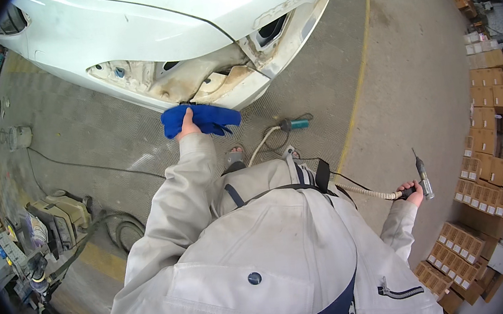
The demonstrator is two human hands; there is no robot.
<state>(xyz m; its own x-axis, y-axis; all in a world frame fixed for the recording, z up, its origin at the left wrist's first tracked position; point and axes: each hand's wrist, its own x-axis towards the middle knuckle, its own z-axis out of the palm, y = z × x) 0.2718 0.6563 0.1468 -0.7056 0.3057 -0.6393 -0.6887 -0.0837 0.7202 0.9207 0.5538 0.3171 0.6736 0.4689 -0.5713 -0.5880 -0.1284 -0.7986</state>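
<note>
My left hand [188, 124] grips a bunched blue cloth [215, 119] against the lower edge of the body of a white car [116, 23]. Above the cloth, a car body opening [166, 79] shows bare, stained panels and holes. My right hand [410, 193], out to the right, holds a silver air drill [422, 178] with its thin bit pointing upward. A pale coiled hose [369, 191] runs from the drill toward my waist. A teal cylindrical tool [299, 123] with a hose lies on the floor beyond my feet.
A yellow line [360, 94] runs along the floor [405, 75]. Stacks of cardboard boxes [485, 134] stand along the right. On the left are a beige machine [64, 217] with hoses, a grey bucket [20, 138] and assorted tools. A cable [95, 162] crosses the floor.
</note>
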